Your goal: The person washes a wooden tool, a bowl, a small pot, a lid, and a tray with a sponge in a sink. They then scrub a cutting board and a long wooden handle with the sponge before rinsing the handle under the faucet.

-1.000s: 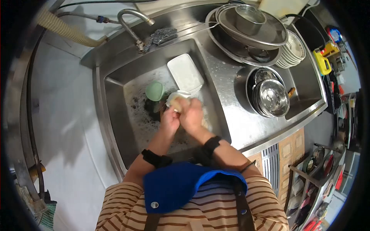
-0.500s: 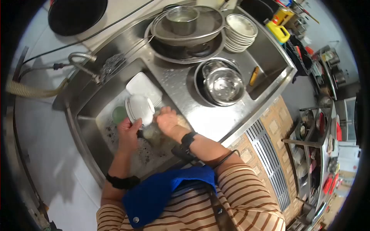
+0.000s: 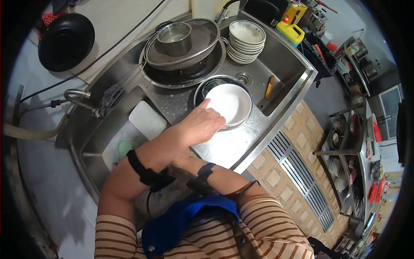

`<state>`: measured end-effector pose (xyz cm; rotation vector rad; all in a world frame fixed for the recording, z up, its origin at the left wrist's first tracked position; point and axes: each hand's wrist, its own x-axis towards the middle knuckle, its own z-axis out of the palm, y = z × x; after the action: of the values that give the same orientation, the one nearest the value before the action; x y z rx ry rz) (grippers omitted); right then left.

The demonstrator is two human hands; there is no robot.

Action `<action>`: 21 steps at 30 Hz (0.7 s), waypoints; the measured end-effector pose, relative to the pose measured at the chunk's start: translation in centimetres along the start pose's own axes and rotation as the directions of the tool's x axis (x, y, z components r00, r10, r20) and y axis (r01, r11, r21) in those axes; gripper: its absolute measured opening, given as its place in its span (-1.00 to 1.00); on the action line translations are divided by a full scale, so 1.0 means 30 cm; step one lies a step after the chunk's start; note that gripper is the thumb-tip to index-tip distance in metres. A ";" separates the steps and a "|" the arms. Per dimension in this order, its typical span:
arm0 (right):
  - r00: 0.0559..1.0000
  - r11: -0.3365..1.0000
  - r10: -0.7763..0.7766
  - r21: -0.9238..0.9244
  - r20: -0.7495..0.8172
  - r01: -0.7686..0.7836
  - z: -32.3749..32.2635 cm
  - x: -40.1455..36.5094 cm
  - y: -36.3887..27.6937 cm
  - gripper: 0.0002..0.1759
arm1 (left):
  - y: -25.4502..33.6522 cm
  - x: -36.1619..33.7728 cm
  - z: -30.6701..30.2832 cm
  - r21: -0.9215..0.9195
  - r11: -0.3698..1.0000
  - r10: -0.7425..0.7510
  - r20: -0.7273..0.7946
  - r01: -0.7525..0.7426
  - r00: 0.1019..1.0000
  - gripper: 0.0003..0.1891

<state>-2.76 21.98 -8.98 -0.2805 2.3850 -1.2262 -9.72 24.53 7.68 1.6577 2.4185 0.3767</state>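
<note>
Two hands (image 3: 200, 125) are in my feed, though I can read only one of them well. The left hand reaches across the body and holds a white plate (image 3: 230, 103) by its near rim, fingers curled over the edge and forefinger laid along it. The right hand (image 3: 183, 159) sits low under the left forearm, almost wholly covered, so I cannot tell whether it is wide, narrow or holding something.

The white plate rests on, or just above, a steel bowl (image 3: 210, 83) that stands near the front edge of the desk (image 3: 224, 146), between the two basins. I judge the plate stiff, light and breakable, and the wet shine all around suggests a slippery glaze. The rim is the place to take it, thumb on top and fingers beneath, not the flat middle.

Toward the left edge, the sink (image 3: 92, 142) holds a white tray (image 3: 146, 118) and a green cup (image 3: 124, 148), with the tap (image 3: 79, 97) above them. Along the back edge stand a wide steel pan (image 3: 202, 36) with a small pot (image 3: 174, 39) in it, and a stack of white bowls (image 3: 246, 41).

What lies under the plate inside the steel bowl is hidden. The sink floor is blocked by the arms.
</note>
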 end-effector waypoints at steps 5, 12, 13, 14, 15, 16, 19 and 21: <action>0.958 0.977 -0.142 -0.190 -0.251 0.095 0.044 0.021 0.075 -0.55 | -0.096 -0.101 0.067 0.016 0.994 0.102 -0.516 -0.109 0.850 -0.65; 0.990 0.914 -0.115 -0.399 -0.077 0.075 -0.031 0.030 0.003 -0.32 | -0.608 -0.973 0.292 -0.390 0.672 -0.735 -0.455 0.630 0.502 -0.73; 0.991 0.913 -0.115 -0.399 -0.063 0.081 -0.022 0.043 -0.015 -0.32 | -0.598 -1.073 0.277 -0.305 0.583 -0.801 -0.375 0.753 0.467 -0.72; 0.996 0.912 -0.083 -0.407 -0.042 0.058 -0.018 0.054 -0.036 -0.31 | -0.585 -1.149 0.269 -0.206 0.481 -0.861 -0.295 0.852 0.414 -0.72; 0.998 0.908 -0.052 -0.417 -0.022 0.038 -0.005 0.067 -0.050 -0.30 | -0.598 -1.226 0.311 -0.214 0.467 -0.870 -0.287 0.858 0.402 -0.72; 0.999 0.907 -0.053 -0.419 -0.007 0.045 0.016 0.086 -0.056 -0.30 | -0.626 -1.302 0.384 -0.285 0.336 -0.941 -0.153 0.898 0.303 -0.70; 0.999 0.901 -0.033 -0.432 0.033 0.044 0.079 0.140 -0.067 -0.27 | -0.612 -1.361 0.522 -0.233 0.279 -0.960 -0.061 0.932 0.272 -0.67; 0.995 0.880 -0.051 -0.467 0.089 0.087 0.107 0.164 -0.066 -0.27 | -0.593 -1.316 0.638 -0.033 0.362 -0.931 -0.058 0.931 0.360 -0.68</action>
<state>-5.62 16.69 -10.44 -0.5545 2.5969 -0.6260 -5.70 -16.45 -15.67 -0.0098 2.8950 0.2004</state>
